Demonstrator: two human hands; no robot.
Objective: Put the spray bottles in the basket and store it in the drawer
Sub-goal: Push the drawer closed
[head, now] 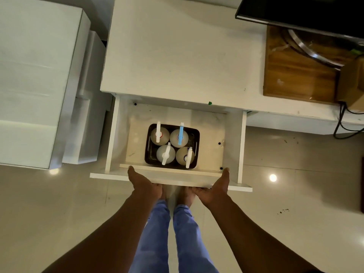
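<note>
A dark basket (196, 133) stands inside the open white drawer (234, 146), near its front. Several spray bottles stand upright in the basket; one has a blue spray head (180, 133), the others white heads (158, 134). My left hand (142, 183) and my right hand (215, 189) both rest on the drawer's front panel (173, 179), thumbs over its top edge, fingers under its lower edge. Neither hand touches the basket.
The drawer belongs to a white cabinet (177, 52). A wooden board (295, 75) and a dark screen (305, 10) sit at the right of the cabinet top. A white appliance (35, 75) stands to the left. My legs and feet are on the tiled floor below.
</note>
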